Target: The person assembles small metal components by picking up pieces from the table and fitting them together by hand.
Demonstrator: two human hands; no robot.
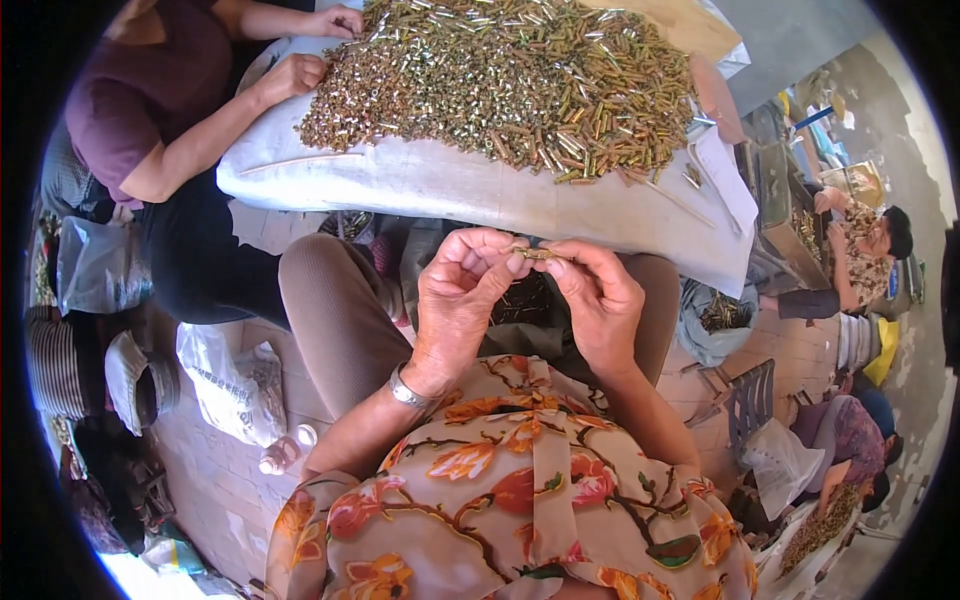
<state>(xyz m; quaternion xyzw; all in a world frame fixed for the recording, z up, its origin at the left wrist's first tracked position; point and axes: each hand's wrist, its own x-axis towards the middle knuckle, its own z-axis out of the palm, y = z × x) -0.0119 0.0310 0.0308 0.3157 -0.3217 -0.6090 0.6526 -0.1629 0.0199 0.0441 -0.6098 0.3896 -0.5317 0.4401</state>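
A small brass-coloured metal piece (537,254), slim and tube-like, is held just past the near edge of the table, above my lap. My left hand (452,305) pinches its left end between thumb and fingers. At its right end, my right hand (602,305) grips with thumb and forefinger. Whether it is one part or two joined parts is too small to tell. Beyond my hands, a wide pile of small metal parts (500,95) covers much of the cloth-covered table (440,185): short nut-like pieces to the left, longer tube-like ones to the right.
A co-worker's hands (298,76) rest at the pile's left edge. Thin sticks (300,162) lie on the table cloth. A plastic bag of metal parts (718,325) stands right of my knee; a white bag (240,385) sits on the floor at left. Other people work at right.
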